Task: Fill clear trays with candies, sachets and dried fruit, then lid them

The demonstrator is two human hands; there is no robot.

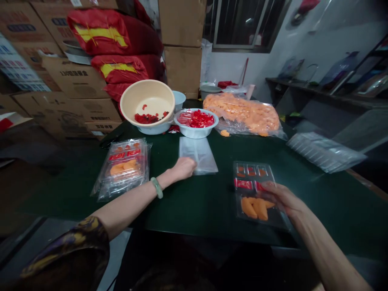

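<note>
My left hand [184, 167], closed, has its fingertips at the edge of a clear flat plastic bag [201, 155] that lies on the dark green table. At the right, my right hand [279, 196] grips the right side of a clear plastic tray [238, 208], thumb and fingers partly blurred. In the tray sit orange folded pieces like fortune cookies [257, 208], red packets [243, 184] in the middle row and small reddish pieces [251, 171] in the top row. Left of my left arm lies a stack of bagged filled trays [125, 163].
Behind the bag stands a white bowl [197, 131] of red packets, beside a cream basin [148, 91] with small red pieces. A large bag of orange cookies [242, 113] lies at the back. Nested clear trays [325, 151] are far right. Boxes [182, 60] and red sacks [115, 34] stand behind.
</note>
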